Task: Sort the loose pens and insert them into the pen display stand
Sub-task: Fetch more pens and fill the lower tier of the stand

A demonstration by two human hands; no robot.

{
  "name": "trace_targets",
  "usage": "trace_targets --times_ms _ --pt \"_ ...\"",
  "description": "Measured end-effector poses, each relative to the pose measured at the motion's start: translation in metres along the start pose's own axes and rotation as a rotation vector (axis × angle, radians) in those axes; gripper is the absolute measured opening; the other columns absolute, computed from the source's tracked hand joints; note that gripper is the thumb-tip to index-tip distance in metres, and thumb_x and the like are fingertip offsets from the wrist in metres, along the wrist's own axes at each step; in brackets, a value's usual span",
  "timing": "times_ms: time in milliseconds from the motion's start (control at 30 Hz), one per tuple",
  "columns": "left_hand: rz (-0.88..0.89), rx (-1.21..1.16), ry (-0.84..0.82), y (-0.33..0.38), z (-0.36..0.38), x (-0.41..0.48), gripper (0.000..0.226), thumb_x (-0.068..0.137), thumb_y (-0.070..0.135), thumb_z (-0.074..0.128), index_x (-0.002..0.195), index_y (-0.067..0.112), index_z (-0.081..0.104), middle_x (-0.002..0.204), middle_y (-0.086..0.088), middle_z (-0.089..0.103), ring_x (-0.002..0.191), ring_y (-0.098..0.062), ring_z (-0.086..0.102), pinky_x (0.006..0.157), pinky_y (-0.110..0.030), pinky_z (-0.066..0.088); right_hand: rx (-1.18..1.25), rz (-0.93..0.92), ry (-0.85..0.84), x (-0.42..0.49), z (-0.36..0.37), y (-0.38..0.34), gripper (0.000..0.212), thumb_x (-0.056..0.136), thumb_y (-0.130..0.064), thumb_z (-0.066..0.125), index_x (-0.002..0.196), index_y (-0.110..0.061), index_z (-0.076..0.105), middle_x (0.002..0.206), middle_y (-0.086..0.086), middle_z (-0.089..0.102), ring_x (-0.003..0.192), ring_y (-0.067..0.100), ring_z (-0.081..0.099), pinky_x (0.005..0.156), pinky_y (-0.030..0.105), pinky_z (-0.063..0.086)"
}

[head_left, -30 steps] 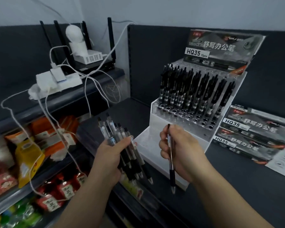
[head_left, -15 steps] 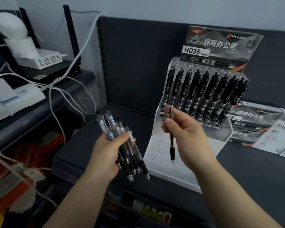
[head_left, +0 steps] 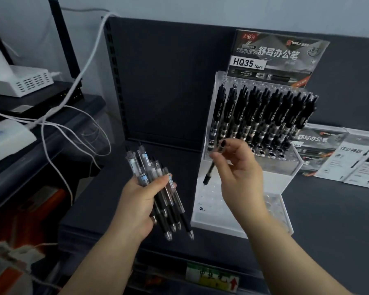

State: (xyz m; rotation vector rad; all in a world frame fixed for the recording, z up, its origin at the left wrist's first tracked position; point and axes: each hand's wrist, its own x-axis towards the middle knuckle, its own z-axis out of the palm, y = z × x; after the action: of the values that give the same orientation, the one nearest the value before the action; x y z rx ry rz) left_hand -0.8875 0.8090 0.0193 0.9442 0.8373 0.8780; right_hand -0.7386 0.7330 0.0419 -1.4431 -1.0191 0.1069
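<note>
One pen (head_left: 210, 171) | right hand (head_left: 241, 173) grip at top, tip below | left hand (head_left: 136, 207): bundle (head_left: 134, 167)

I read this as a shop: dark shelving (head_left: 332, 226) with a slotted upright (head_left: 116, 77), a clear pen display stand (head_left: 282, 174) topped by a printed header card (head_left: 277, 57) (it reads HQ35, 12pcs), boxed pen packs (head_left: 320, 143) lying beside it, and a price-style label (head_left: 211, 277) on the shelf edge.
</note>
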Motion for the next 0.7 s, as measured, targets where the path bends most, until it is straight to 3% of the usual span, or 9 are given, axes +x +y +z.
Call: trace_targets --times_ms 67,133,200,300,467,600,700 --pt "-0.001 -0.001 -0.004 0.001 -0.001 0.001 0.016 0.079 0.008 0.069 0.095 0.010 0.066 0.079 -0.004 0.071 0.072 -0.016 0.072 0.061 -0.032 0.053 -0.077 0.016 -0.023 -0.001 0.004 0.005 0.031 0.087 -0.013 0.064 0.089 -0.042 0.053 0.081 -0.014 0.061 0.076 -0.004 0.059 0.068 0.007 0.045" --pt "0.001 -0.002 -0.011 0.001 -0.001 0.001 0.016 0.080 0.007 0.069 0.095 0.009 0.065 0.078 -0.004 0.071 0.071 -0.015 0.072 0.059 -0.031 0.054 -0.172 0.045 -0.044 -0.002 0.008 0.009 0.019 0.086 -0.017 0.065 0.098 -0.031 0.060 0.079 -0.019 0.058 0.074 -0.006 0.059 0.066 0.006 0.044" --pt "0.001 -0.009 -0.018 0.002 -0.001 0.002 0.017 0.080 0.006 0.068 0.097 0.008 0.065 0.076 -0.004 0.071 0.069 -0.015 0.071 0.057 -0.030 0.054 -0.269 0.045 -0.049 -0.004 0.010 0.012 0.021 0.086 -0.019 0.065 0.107 -0.021 0.062 0.078 -0.022 0.056 0.073 -0.006 0.057 0.064 0.003 0.041" --pt "0.002 -0.007 -0.020 0.002 -0.001 0.003 0.017 0.080 0.007 0.068 0.097 0.008 0.065 0.074 -0.004 0.071 0.069 -0.015 0.071 0.057 -0.029 0.054 -0.358 0.055 -0.085 -0.008 0.010 0.014 0.026 0.088 -0.020 0.064 0.113 -0.021 0.059 0.073 -0.023 0.053 0.067 -0.006 0.056 0.061 0.003 0.040" --pt "-0.007 -0.003 -0.030 0.001 -0.002 0.004 0.013 0.079 0.008 0.069 0.091 0.011 0.065 0.072 -0.002 0.071 0.068 -0.015 0.071 0.062 -0.033 0.053 -0.449 0.163 -0.109 -0.012 0.008 0.020 0.008 0.088 -0.026 0.063 0.089 -0.022 0.055 0.071 -0.018 0.054 0.066 0.000 0.053 0.057 0.004 0.040" --pt "-0.010 -0.011 -0.030 0.002 -0.001 0.005 0.015 0.080 0.007 0.068 0.094 0.010 0.065 0.077 -0.005 0.071 0.070 -0.016 0.071 0.061 -0.033 0.053 -0.547 0.156 -0.162 -0.011 0.009 0.022 0.010 0.088 -0.028 0.061 0.087 -0.020 0.067 0.068 -0.012 0.058 0.069 0.011 0.058 0.061 0.022 0.045" --pt "-0.005 -0.015 -0.038 0.001 -0.001 0.006 0.014 0.079 0.007 0.068 0.092 0.011 0.065 0.075 -0.004 0.071 0.070 -0.016 0.071 0.061 -0.033 0.053 -0.595 0.157 -0.185 -0.011 0.010 0.025 0.012 0.089 -0.030 0.060 0.085 -0.022 0.067 0.062 -0.016 0.050 0.066 0.011 0.052 0.054 0.019 0.037"
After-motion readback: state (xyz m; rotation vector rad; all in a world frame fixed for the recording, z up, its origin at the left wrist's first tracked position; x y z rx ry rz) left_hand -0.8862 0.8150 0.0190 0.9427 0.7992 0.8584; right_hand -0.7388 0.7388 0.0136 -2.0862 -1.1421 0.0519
